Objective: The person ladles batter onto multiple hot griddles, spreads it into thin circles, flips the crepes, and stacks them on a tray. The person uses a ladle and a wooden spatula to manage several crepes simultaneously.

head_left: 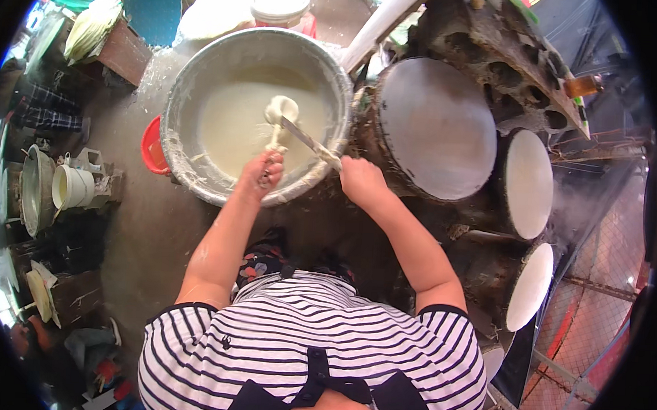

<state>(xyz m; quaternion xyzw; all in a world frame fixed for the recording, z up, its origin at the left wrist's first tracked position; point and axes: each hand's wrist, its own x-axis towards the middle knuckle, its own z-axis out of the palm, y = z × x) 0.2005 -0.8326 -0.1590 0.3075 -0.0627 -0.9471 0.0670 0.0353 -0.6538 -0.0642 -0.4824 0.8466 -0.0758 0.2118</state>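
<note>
A wide metal basin (259, 35) stands in front of me, with pale, creamy batter (237, 120) inside. Over the batter is a batter-coated ladle (280, 107), its handle closed in my left hand (264, 173) near the basin's front rim. My right hand (362, 181), by the right side of that rim, grips a flat stick (309, 142) smeared with batter. The stick slants up and left, and its far end meets the ladle's bowl; whether it presses on the bowl or only overlaps it, I cannot tell.
Right of the basin is a large round pale-topped griddle (438, 129), with smaller white rounds (529, 184) beyond it. A red container (155, 146) sits against the basin's left side. A lidded white bucket (280, 3) stands behind. Farther left are a white pail (73, 186) and other people's legs.
</note>
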